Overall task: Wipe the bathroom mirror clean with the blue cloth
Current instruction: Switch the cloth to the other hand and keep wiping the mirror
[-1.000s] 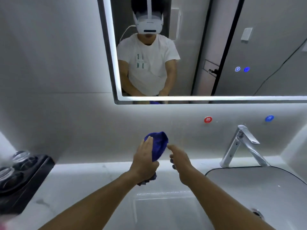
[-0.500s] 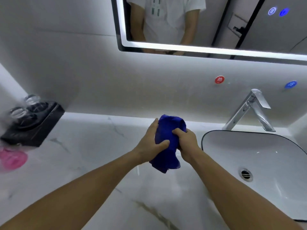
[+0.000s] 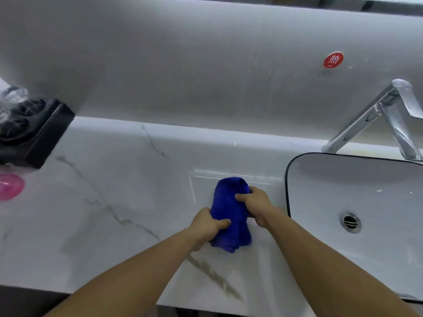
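Observation:
The blue cloth (image 3: 230, 211) is bunched up just above the white marble counter (image 3: 109, 202), left of the sink. My left hand (image 3: 209, 224) grips its lower left side with the thumb pressed into the fabric. My right hand (image 3: 255, 202) grips its upper right part, fingers curled into the folds. Only a thin strip of the mirror's lower edge (image 3: 343, 2) shows at the very top of the view.
A white basin with a black rim (image 3: 287, 179) and drain (image 3: 349, 221) lies at right, below a chrome faucet (image 3: 375, 117). A black tray with clear glasses (image 3: 32, 129) stands at far left, above a pink object (image 3: 10, 186). A red round sticker (image 3: 333, 59) marks the wall.
The view has tilted down, so the mirror has almost left the frame. Both hands have lowered the cloth toward the counter; the right hand went from apart to gripping it.

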`<state>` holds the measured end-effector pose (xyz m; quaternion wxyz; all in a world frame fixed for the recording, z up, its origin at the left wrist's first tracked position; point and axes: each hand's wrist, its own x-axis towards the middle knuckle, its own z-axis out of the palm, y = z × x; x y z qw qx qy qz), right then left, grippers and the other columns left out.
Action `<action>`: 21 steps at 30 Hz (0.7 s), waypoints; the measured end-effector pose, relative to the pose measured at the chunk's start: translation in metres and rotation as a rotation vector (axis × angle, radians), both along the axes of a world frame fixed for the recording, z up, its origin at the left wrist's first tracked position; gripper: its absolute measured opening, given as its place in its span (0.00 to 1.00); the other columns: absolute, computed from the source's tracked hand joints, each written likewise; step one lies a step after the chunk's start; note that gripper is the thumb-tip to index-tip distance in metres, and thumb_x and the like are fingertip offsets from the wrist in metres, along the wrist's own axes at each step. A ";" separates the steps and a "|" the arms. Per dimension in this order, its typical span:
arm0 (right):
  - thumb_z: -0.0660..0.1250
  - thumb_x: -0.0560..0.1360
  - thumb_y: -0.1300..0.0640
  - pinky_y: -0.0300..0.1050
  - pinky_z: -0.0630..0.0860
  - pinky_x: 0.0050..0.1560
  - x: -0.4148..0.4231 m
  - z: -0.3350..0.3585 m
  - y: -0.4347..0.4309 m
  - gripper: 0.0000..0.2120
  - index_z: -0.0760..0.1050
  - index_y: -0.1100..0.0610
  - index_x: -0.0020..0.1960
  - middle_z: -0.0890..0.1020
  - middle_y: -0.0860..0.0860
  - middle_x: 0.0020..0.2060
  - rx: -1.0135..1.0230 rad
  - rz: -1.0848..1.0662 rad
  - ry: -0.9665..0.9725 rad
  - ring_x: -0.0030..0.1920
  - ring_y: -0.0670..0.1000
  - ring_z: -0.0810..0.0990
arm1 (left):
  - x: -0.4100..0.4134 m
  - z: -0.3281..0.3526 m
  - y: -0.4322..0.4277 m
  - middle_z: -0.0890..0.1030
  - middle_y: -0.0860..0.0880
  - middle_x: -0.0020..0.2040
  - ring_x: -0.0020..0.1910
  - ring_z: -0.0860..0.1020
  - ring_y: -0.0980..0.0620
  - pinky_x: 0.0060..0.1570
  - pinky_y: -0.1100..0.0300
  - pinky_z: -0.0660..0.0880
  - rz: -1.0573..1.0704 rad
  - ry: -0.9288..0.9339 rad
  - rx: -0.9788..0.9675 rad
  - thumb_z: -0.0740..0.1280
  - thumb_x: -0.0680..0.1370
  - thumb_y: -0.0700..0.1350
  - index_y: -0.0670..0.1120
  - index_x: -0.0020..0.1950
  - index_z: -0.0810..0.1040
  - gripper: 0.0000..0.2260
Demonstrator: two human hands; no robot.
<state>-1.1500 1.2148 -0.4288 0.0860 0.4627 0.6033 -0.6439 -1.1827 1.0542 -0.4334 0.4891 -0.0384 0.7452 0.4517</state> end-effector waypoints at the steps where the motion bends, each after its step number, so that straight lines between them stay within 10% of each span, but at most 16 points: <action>1: 0.66 0.77 0.64 0.55 0.82 0.49 0.001 -0.009 0.000 0.08 0.75 0.55 0.54 0.82 0.55 0.48 -0.004 0.006 -0.011 0.47 0.55 0.82 | 0.002 -0.008 0.001 0.80 0.46 0.55 0.50 0.81 0.47 0.40 0.57 0.81 -0.026 0.031 -0.038 0.73 0.73 0.44 0.45 0.60 0.71 0.19; 9: 0.68 0.76 0.53 0.53 0.79 0.51 -0.004 -0.035 0.002 0.14 0.73 0.53 0.61 0.81 0.50 0.51 0.401 0.195 -0.110 0.48 0.53 0.80 | 0.010 -0.032 0.010 0.76 0.48 0.51 0.44 0.78 0.49 0.40 0.55 0.79 -0.370 0.549 -0.340 0.70 0.71 0.52 0.49 0.56 0.72 0.17; 14: 0.64 0.79 0.50 0.52 0.76 0.52 0.001 -0.036 -0.009 0.25 0.62 0.54 0.72 0.72 0.54 0.64 0.672 0.332 -0.168 0.59 0.56 0.75 | 0.014 -0.040 0.005 0.54 0.45 0.78 0.74 0.58 0.44 0.65 0.50 0.66 -0.816 1.022 -0.444 0.62 0.78 0.56 0.50 0.80 0.46 0.36; 18: 0.61 0.79 0.56 0.53 0.74 0.59 0.008 -0.030 -0.013 0.31 0.51 0.54 0.78 0.64 0.55 0.71 0.895 0.578 -0.154 0.66 0.57 0.68 | 0.012 -0.036 0.006 0.39 0.48 0.81 0.79 0.40 0.47 0.75 0.49 0.56 -1.001 0.881 -0.410 0.56 0.81 0.53 0.47 0.81 0.42 0.34; 21: 0.60 0.78 0.59 0.53 0.75 0.58 0.013 -0.017 -0.010 0.32 0.50 0.55 0.78 0.65 0.56 0.70 0.785 0.766 -0.195 0.64 0.58 0.71 | 0.005 -0.013 0.012 0.42 0.49 0.81 0.80 0.47 0.46 0.73 0.48 0.62 -1.080 0.734 -0.472 0.61 0.79 0.54 0.47 0.81 0.47 0.36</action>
